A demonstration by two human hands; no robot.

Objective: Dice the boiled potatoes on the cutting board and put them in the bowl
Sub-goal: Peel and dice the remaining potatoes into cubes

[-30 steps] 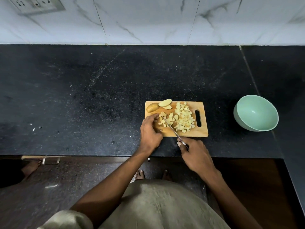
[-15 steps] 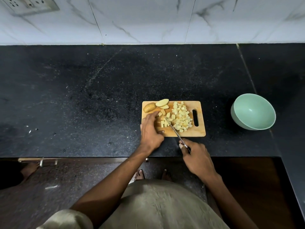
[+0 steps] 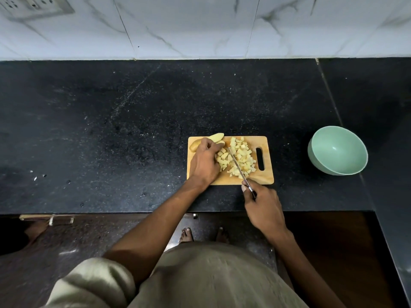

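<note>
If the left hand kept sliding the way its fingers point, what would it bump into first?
The left hand points toward the board's far left corner. It would most likely meet the uncut potato pieces first; its fingertips look right at them, though whether they touch is unclear.

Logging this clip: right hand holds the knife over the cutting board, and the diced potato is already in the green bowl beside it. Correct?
Not quite. The head view shows the green bowl empty; the diced potato still lies on the cutting board. The right hand does hold the knife over it.
</note>
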